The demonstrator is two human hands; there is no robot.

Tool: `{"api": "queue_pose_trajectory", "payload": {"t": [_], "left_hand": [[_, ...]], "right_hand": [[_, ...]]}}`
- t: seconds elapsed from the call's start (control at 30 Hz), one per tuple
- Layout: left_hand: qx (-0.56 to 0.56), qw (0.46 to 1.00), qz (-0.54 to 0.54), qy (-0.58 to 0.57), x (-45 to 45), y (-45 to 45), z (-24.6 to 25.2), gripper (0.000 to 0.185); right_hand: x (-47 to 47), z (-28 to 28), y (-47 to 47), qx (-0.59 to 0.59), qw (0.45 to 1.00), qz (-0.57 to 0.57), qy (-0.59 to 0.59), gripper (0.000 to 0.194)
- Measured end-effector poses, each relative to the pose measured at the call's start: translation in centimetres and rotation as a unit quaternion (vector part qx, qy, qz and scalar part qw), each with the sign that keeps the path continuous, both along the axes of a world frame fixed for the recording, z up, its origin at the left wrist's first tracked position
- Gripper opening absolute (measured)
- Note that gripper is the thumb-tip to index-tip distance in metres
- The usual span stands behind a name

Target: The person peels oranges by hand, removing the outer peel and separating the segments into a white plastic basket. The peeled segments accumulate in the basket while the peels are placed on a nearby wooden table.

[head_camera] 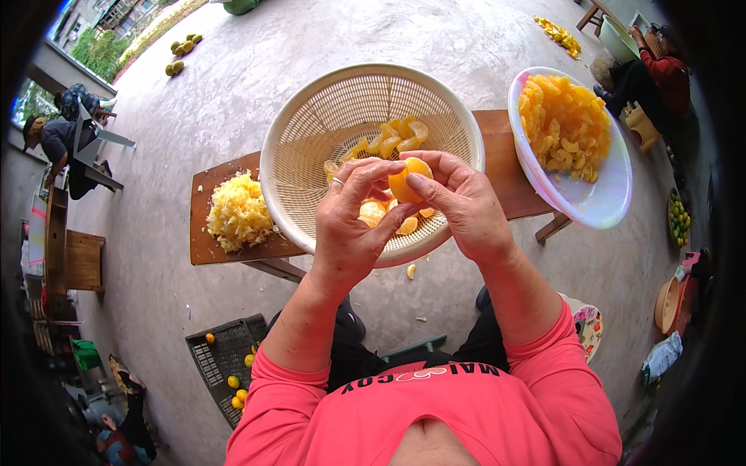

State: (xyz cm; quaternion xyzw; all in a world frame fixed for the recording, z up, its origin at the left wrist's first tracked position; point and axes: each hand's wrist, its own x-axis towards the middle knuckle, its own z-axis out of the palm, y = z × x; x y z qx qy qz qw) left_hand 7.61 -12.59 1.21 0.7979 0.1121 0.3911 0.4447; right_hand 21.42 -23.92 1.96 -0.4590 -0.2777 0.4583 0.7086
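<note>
Between my two hands, over a cream plastic colander (291, 192), is a piece of peeled citrus (402, 187). My right hand (469, 212) grips it with the thumb across its front. The fingertips and thumb of my left hand (355, 224) hold its other side; a ring is on one finger. Below my hands, peeled citrus segments (373, 213) lie in the colander, partly hidden by my fingers. Paler, skinned-looking segments (389, 140) are heaped towards its far side. The colander rests on a wooden bench (495, 157).
Shredded citrus pith (239, 212) is piled at the bench's left. A white basin (606, 198) of segments stands at its right end. A black crate (213, 355) with several small citrus fruits sits on the floor. Other people sit at left (55, 140) and right (670, 76).
</note>
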Motion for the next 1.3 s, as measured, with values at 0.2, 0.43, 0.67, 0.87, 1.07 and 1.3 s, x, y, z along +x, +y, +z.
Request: {"api": "queue_pose_trajectory", "payload": {"t": [0.2, 0.43, 0.67, 0.87, 1.07, 1.3], "left_hand": [[0.043, 0.999, -0.009, 0.013, 0.0, 0.1, 0.0, 0.04], [0.078, 0.996, 0.0, 0.031, 0.1, -0.3, 0.2, 0.035], [0.136, 0.99, 0.025, 0.012, 0.3, -1.0, -0.1, 0.034], [0.075, 0.997, 0.017, 0.011, 0.5, -1.4, -0.2, 0.033], [0.073, 0.997, 0.013, 0.009, 0.2, -1.0, -0.2, 0.031], [0.026, 0.999, 0.024, -0.007, -0.3, -1.2, 0.1, 0.029]], "right_hand": [[-0.2, 0.1, 0.0, -0.006, 0.999, -0.001, -0.032, 0.027], [-0.9, -0.1, -0.1, -0.004, 0.995, -0.009, -0.094, 0.029], [-1.3, -0.2, -0.1, -0.015, 0.997, -0.037, -0.065, 0.031], [-0.8, -0.3, 0.2, 0.014, 0.999, -0.04, -0.017, 0.03], [-0.2, -0.3, 0.2, 0.006, 0.997, -0.039, -0.073, 0.028], [0.1, -0.6, 0.3, 0.007, 0.995, -0.096, -0.034, 0.022]]}}
